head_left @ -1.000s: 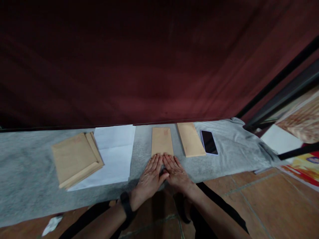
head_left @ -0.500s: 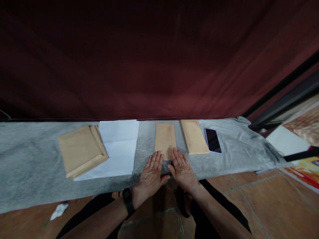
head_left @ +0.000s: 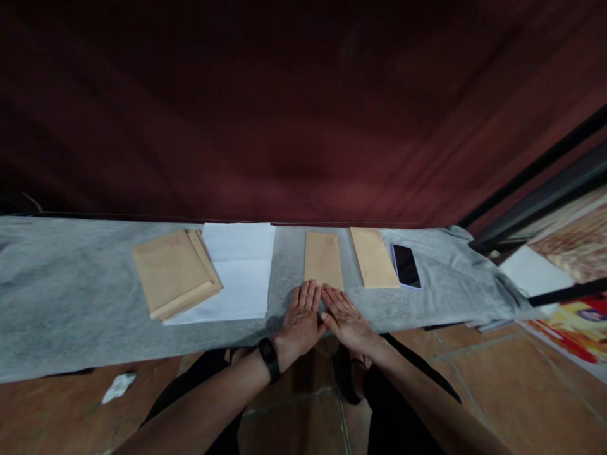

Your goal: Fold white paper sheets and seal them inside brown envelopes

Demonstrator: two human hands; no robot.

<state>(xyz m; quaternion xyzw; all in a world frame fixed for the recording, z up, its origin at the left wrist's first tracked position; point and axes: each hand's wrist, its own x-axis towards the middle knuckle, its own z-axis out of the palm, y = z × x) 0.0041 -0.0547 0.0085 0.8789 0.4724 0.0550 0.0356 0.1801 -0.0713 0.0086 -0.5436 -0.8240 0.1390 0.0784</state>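
Note:
A brown paper envelope (head_left: pixel 324 256) lies flat in front of me on a grey cloth (head_left: pixel 227 338). Both hands rest side by side on its near end, which they cover. My left hand (head_left: pixel 303 316) is flat with its fingers stretched out, a dark band around the wrist. My right hand (head_left: pixel 346 318) lies just as flat, and the two thumbs meet or nearly meet. To the right is a stack of similar brown envelopes (head_left: pixel 374 258). On the left, larger brown envelopes (head_left: pixel 173 268) partly overlap white paper sheets (head_left: pixel 241 272).
A phone (head_left: pixel 406 265) with a dark screen lies right of the envelope stack. Behind the cloth hangs a dark red curtain-like surface (head_left: pixel 294 145). A crumpled white scrap (head_left: pixel 118 387) is on the tiled floor (head_left: pixel 497 360). Colourful printed packaging (head_left: pixel 583 322) stands at far right.
My hands have come closer together on the envelope's near end; the right hand has slid inward from its right edge. The view has shifted slightly, moving the things on the left rightward.

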